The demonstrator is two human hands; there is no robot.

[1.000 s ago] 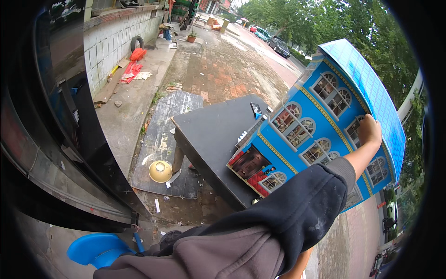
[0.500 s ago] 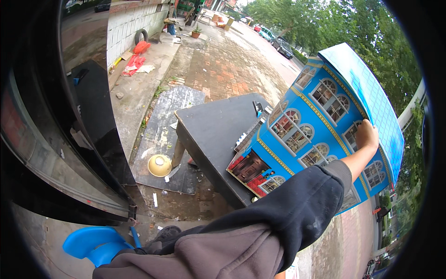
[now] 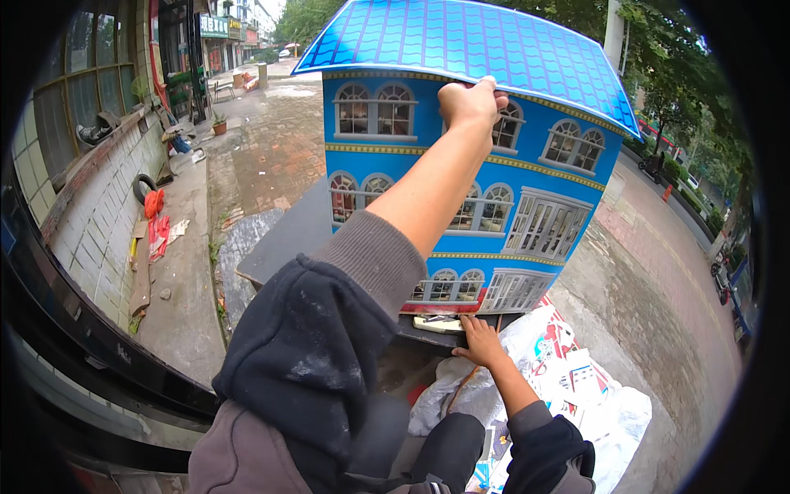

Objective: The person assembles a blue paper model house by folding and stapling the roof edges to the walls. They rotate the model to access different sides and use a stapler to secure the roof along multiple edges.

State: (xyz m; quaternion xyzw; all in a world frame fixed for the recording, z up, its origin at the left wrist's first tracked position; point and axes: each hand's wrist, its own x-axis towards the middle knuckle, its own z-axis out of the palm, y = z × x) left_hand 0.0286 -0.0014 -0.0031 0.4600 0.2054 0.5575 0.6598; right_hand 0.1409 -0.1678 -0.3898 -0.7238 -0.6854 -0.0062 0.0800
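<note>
Standing upright now, the house (image 3: 461,173) has swung up from the steep lean it had a second ago, when its roof pointed off toward 2 o'clock; the blue roof (image 3: 469,49) now tops the frame at 12 o'clock and the window rows run level. To judge by that, the lifting is mostly done and what remains is settling the base square on the table (image 3: 288,239).

The house's long axis runs close to vertical, base at about 5 o'clock, roof ridge at 12. Its windowed front faces the camera, turned slightly toward 4 o'clock, so a second wall shows on that side. The base sits at the near edge of the dark table, which stretches away toward 10 o'clock.

The left hand (image 3: 471,103) is curled shut over the lower roof edge, fingers wrapped over the eave, arm stretched up from 7 o'clock in a dark sleeve. The right hand (image 3: 477,342) lies at the foot of the house, fingers spread and pressed flat on the table edge just beside a small pale piece (image 3: 438,323); it does not pinch anything that I can see.

White bags (image 3: 568,387) with printed card parts lie on the ground at 5 o'clock. A brick wall (image 3: 107,222) with a tyre (image 3: 144,188) and red rags (image 3: 155,222) runs along 9 o'clock.
</note>
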